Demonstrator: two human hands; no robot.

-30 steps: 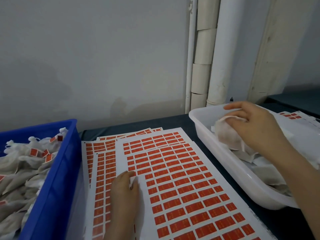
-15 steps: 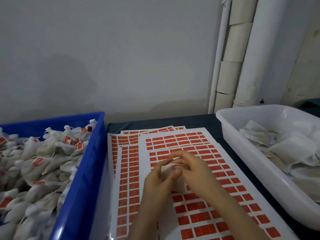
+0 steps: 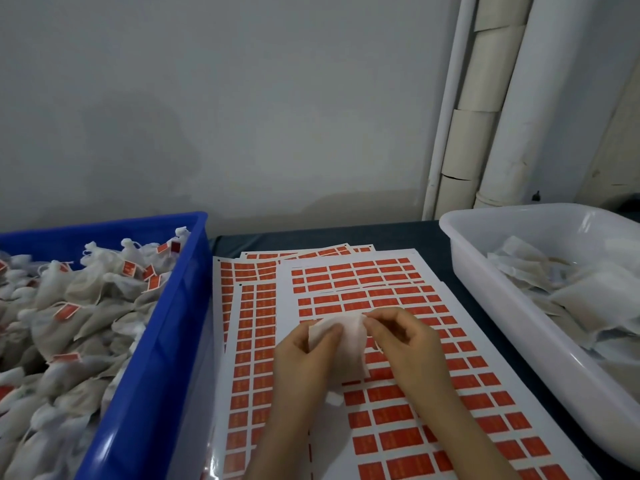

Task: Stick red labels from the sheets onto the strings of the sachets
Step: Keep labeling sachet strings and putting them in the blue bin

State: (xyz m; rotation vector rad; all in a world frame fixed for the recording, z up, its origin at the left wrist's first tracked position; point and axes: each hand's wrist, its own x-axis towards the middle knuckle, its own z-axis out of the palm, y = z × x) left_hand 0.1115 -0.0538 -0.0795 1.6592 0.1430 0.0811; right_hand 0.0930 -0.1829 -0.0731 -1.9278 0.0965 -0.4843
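Holding one sachet (image 3: pixel 348 341) between them, both grips now work over the sheets (image 3: pixel 381 271), just short of centre toward 6 o'clock. A second ago the right grip (image 3: pixel 405 344) was off at 3 o'clock, reaching into the white tray (image 3: pixel 485 289) for this sachet, while the left grip (image 3: pixel 301 355) lay flat on the sheets. Half a second ago the two had met, bunched tight over the bag. Since then they have drawn slightly apart: the left pinches the sachet's 9 o'clock edge, thumb on top, and the right pinches its 3 o'clock corner, so the bag lies spread out and plainly in view.

By my reading the fetch is done and the string is being hunted out. I cannot make the string out, and no label has been lifted yet. Labelled sachets fill the blue bin (image 3: pixel 166 323) at 9 o'clock. The table (image 3: pixel 398 233) shows dark at 12.
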